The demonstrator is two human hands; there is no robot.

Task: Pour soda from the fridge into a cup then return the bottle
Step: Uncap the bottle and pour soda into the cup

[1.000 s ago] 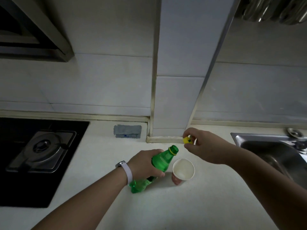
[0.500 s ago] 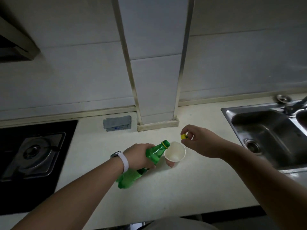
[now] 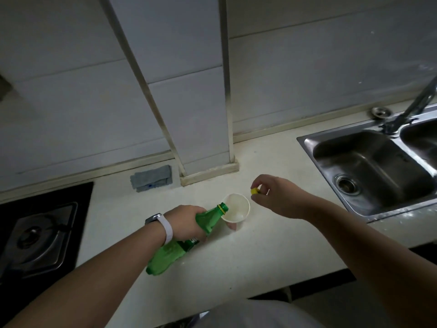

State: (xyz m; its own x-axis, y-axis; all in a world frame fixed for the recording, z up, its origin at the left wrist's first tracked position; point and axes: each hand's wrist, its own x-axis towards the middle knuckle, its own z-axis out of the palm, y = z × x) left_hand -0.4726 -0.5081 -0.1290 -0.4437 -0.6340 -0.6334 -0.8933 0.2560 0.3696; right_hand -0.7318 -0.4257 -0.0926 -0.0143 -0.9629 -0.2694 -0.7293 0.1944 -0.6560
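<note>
gripping the one green soda bottle (image 3: pixel 186 237) around its upper body, the left hand (image 3: pixel 186 222) tips it steeply, base toward the person and open mouth over the near rim of the single paper cup (image 3: pixel 236 210), which stands upright on the pale counter (image 3: pixel 272 252). a white band (image 3: pixel 164 226) circles that wrist. the right hand (image 3: pixel 275 196) hovers just beside the cup, on its right, thumb and forefinger pinching one yellow cap (image 3: pixel 255 191), the other fingers loosely curled. further off sit one grey cloth (image 3: pixel 151 178) by the wall, a steel sink (image 3: pixel 369 171) at right with two basins, and one burner (image 3: pixel 35 237) at left.
</note>
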